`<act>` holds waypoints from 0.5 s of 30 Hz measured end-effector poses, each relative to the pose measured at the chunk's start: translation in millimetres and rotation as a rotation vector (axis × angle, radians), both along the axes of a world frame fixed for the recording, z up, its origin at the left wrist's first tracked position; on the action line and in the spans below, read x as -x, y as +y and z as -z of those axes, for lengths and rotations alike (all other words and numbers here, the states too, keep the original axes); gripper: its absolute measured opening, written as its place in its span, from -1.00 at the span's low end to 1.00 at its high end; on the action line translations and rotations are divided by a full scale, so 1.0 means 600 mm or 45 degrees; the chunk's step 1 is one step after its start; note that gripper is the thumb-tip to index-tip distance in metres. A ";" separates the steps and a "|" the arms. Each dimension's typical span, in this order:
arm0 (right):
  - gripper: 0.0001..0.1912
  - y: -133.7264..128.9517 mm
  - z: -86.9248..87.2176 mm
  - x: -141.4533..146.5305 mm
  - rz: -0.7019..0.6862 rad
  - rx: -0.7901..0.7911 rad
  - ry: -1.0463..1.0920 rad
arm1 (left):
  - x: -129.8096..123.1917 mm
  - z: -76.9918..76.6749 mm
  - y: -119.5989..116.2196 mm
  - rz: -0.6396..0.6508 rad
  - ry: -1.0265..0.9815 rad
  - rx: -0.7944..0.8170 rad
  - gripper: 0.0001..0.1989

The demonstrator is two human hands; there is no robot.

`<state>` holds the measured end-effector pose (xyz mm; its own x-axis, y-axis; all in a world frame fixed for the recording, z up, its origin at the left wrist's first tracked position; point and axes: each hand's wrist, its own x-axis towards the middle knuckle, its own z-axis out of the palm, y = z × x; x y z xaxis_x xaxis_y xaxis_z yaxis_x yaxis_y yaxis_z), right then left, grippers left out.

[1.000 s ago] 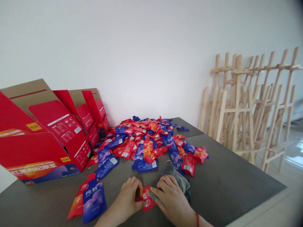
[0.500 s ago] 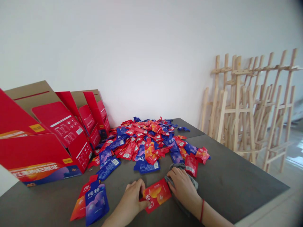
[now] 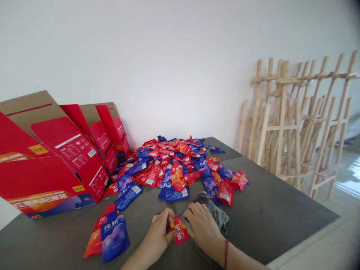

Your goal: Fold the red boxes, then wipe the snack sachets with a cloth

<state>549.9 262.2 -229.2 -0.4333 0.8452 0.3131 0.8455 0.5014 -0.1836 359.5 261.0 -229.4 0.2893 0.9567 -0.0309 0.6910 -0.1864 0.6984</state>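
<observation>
Red pouch (image 3: 181, 231) pinched in left hand (image 3: 160, 229), its far end hidden under right hand (image 3: 203, 227) gripping grey cloth (image 3: 216, 214).

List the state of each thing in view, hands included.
Left hand: fingers closed on pouch end
Right hand: gripping cloth, over pouch
Held red pouch: partly covered
Grey cloth: crumpled
Blue pouch: lying at front left, atop a red one
Pouch pile: loose, jumbled
Nearest box: flaps up, contents hidden
Easels: upright, crowded together
</observation>
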 end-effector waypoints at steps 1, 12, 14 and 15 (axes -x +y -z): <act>-0.89 0.005 -0.001 -0.015 0.036 -0.002 0.015 | 0.001 0.002 0.001 -0.001 -0.007 0.009 -0.71; -0.87 -0.027 -0.024 -0.008 -0.078 0.004 0.168 | -0.002 -0.003 0.006 0.047 -0.069 0.016 -0.86; -0.80 -0.036 -0.016 0.010 -0.173 0.022 0.127 | -0.002 -0.006 0.006 0.066 -0.054 0.002 -0.87; -0.78 -0.038 -0.012 0.014 -0.176 0.029 0.100 | -0.001 -0.007 0.006 0.061 -0.037 0.001 -0.86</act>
<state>541.7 239.6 -222.1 -0.5206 0.7866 0.3321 0.7513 0.6068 -0.2594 360.1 264.8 -225.2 0.3356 0.9417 -0.0227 0.6605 -0.2181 0.7184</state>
